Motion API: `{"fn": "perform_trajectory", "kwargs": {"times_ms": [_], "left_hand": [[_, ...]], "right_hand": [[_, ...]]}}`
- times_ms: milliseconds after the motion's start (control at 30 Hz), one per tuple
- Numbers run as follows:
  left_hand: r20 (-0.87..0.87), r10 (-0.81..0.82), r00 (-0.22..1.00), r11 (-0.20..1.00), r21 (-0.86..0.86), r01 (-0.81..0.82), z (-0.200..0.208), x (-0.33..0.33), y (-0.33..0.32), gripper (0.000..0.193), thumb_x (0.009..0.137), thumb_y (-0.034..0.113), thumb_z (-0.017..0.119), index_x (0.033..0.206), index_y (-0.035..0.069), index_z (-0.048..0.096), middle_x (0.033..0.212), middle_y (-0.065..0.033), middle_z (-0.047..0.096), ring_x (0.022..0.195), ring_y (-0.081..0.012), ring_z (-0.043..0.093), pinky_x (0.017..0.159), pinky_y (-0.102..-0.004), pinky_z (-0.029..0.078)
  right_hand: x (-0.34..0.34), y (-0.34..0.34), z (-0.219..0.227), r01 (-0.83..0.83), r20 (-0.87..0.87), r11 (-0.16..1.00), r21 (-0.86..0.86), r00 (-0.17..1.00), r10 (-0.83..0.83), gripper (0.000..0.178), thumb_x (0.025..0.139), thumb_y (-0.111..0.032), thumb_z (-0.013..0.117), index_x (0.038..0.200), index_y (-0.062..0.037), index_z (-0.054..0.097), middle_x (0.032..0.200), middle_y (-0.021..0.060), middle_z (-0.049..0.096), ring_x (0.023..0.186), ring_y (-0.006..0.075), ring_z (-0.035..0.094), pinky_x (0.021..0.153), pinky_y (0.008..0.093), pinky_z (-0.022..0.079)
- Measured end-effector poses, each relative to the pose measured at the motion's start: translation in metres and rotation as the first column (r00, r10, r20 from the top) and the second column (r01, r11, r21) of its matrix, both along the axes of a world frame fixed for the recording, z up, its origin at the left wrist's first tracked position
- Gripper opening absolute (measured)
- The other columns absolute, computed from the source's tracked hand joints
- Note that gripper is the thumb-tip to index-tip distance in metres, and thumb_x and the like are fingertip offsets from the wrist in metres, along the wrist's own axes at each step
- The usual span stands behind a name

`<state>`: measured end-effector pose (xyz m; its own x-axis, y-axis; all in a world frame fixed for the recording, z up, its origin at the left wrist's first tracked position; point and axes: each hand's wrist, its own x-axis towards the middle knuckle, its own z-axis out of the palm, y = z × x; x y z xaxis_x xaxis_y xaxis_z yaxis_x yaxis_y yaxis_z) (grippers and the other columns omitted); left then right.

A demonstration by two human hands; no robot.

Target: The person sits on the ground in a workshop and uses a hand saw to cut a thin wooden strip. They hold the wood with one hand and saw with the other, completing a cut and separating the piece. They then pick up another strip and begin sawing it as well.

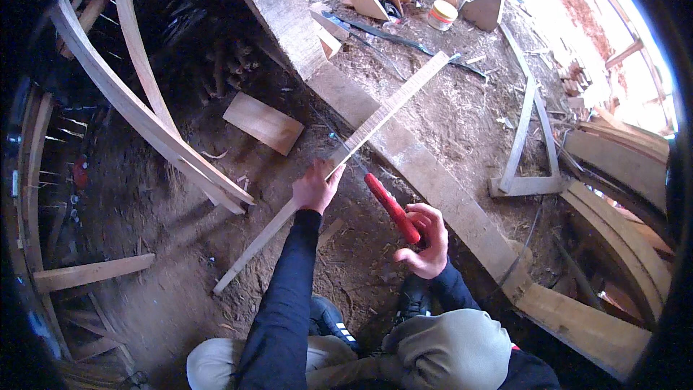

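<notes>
Knees in pale beige trousers [455, 347] fill 5 to 6 o'clock, dark striped shoes [332, 323] just beyond. Left hand [315, 186], just off centre toward 8, has its fingers clenched around a wood strip [379, 123]. Strip runs from 1 o'clock down to between 7 and 8, crossing over a thick beam [447, 202]. Red-handled saw [390, 207] lies just off centre toward 4, thin blade pointing toward 11, by the strip. Right hand [426, 240] at 4 o'clock: fingers loosely curled by the handle's end, thumb spread away, not clenched; contact unclear.

Progress: strip set across the beam and held, saw at its side. Strip looks whole, so any cut seems unfinished; can't make out a kerf.

Materials: strip pale, straight, narrow, square-edged. Beam grey-brown, rough, worn. Saw handle glossy and rounded. Wood block [263, 123] at 10, flat-faced, visible grain. Curved planks [155, 126] toward 9–10, smooth, bowed. Triangular wood frame [530, 186] near 3. Dirt floor [180, 303], crumbly, chip-strewn.
</notes>
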<state>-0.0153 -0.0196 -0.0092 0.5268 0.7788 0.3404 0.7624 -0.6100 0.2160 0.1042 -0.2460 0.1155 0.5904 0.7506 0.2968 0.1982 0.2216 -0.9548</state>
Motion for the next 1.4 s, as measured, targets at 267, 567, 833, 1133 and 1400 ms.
{"fn": "perform_trajectory", "kwargs": {"times_ms": [267,567,833,1133,1400], "left_hand": [[-0.002,0.002,1.0,0.994,-0.113,-0.002,0.007,-0.003,0.001,0.058,0.08,0.061,0.061,0.092,0.005,0.066,0.069,-0.0173,0.067,0.06,-0.0355,0.066,0.054,-0.0448,0.054],[-0.08,0.029,0.996,0.962,-0.268,-0.05,0.001,-0.001,0.014,0.032,0.071,0.038,0.067,0.082,0.009,0.064,0.074,-0.0191,0.067,0.07,-0.0406,0.067,0.065,-0.051,0.055],[-0.213,0.072,0.974,0.957,-0.261,-0.128,-0.002,0.003,0.015,0.033,0.071,0.039,0.062,0.079,0.008,0.067,0.076,-0.02,0.067,0.071,-0.0398,0.067,0.067,-0.0492,0.056],[-0.13,0.028,0.991,0.982,-0.183,-0.052,-0.003,0.004,0.011,0.031,0.072,0.037,0.062,0.072,0.007,0.067,0.071,-0.018,0.067,0.068,-0.0389,0.067,0.064,-0.0478,0.056],[-0.109,-0.062,0.992,0.987,-0.156,0.044,-0.016,-0.002,0.017,0.029,0.071,0.036,0.064,0.073,0.007,0.066,0.072,-0.0192,0.067,0.069,-0.0394,0.066,0.064,-0.0498,0.055]], "right_hand": [[0.007,0.002,-0.003,-0.093,0.111,0.91,-0.405,0.983,0.149,0.025,0.082,-0.022,0.075,0.086,-0.0052,0.058,0.056,0.0074,0.045,0.049,0.0153,0.042,0.05,0.0302,0.039],[0.023,-0.001,-0.011,-0.355,-0.013,0.833,-0.426,0.922,0.386,0.032,0.08,-0.026,0.078,0.076,-0.0033,0.056,0.052,0.0056,0.039,0.046,0.0142,0.038,0.048,0.03,0.036],[0.025,0.002,-0.028,-0.372,0.159,0.885,-0.279,0.891,0.425,0.035,0.07,-0.021,0.083,0.081,-0.0081,0.053,0.055,0.0048,0.044,0.044,0.0197,0.044,0.046,0.0318,0.038],[0.024,-0.003,-0.036,-0.356,0.192,0.894,-0.273,0.89,0.413,0.029,0.079,-0.024,0.076,0.08,-0.0047,0.054,0.068,0.0144,0.053,0.066,0.0369,0.058,0.059,0.04,0.048],[0.011,0.001,-0.026,-0.259,0.216,0.91,-0.324,0.916,0.337,0.024,0.085,-0.026,0.068,0.079,-0.007,0.055,0.065,0.0148,0.054,0.06,0.0358,0.059,0.055,0.0416,0.048]]}}
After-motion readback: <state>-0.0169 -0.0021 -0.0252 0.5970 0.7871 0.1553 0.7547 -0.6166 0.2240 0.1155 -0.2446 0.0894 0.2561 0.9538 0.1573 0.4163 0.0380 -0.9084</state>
